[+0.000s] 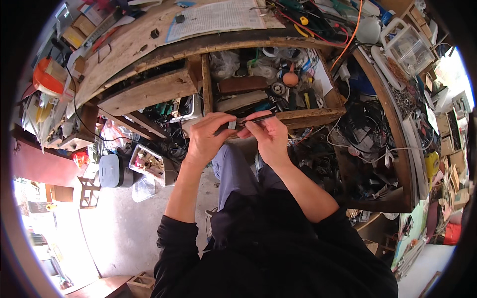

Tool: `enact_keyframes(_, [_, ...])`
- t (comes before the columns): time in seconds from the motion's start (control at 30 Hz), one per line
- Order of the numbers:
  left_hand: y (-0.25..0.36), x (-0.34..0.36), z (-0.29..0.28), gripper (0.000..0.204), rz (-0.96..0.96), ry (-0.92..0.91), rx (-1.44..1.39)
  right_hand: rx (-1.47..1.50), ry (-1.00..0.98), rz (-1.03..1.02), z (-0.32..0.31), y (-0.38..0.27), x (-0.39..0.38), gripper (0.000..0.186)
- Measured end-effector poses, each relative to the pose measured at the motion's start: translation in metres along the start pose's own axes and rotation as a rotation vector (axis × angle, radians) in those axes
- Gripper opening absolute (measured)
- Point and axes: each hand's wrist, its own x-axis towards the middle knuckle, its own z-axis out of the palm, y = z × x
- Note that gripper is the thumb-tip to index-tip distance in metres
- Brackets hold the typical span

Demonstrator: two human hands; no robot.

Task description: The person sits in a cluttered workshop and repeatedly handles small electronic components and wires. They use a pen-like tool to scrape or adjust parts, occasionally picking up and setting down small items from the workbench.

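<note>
Dark slim tool (256,119) pinched level by left hand (206,136) and right hand (268,136) for steadiness, open drawer (298,116) at twelve o'clock.

— What am I wearing on my end?
— Black long sleeves pushed up past the elbows, forearms bare down to your left hand (206,139) and right hand (268,136).
— And below the hands?
— Blue-grey trousers.

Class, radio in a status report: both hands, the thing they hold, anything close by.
Left hand and right hand both grip a thin dark tool. Held over the open cluttered drawer. Nothing between the hands.
</note>
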Motion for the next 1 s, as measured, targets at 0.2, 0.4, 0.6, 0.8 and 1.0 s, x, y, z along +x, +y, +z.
enact_keyframes(0.2, [-0.005,0.001,-0.003,0.034,-0.006,-0.013,0.004,0.123,0.038,-0.031,0.003,0.011,-0.005,0.012])
enact_keyframes(0.4, [-0.009,-0.003,-0.004,0.036,0.006,0.023,0.0,0.185,0.058,-0.056,0.005,0.02,-0.007,0.014])
enact_keyframes(0.6, [-0.01,-0.003,-0.004,0.038,-0.021,0.027,0.014,0.195,0.055,-0.044,0.004,0.021,-0.008,0.014])
enact_keyframes(0.8, [-0.005,-0.004,-0.004,0.036,-0.082,0.001,0.001,0.163,0.025,-0.027,-0.002,0.02,-0.01,0.015])
enact_keyframes(1.0, [-0.002,-0.002,-0.001,0.037,-0.117,-0.018,-0.038,0.205,0.005,-0.045,-0.005,0.027,-0.009,0.015])
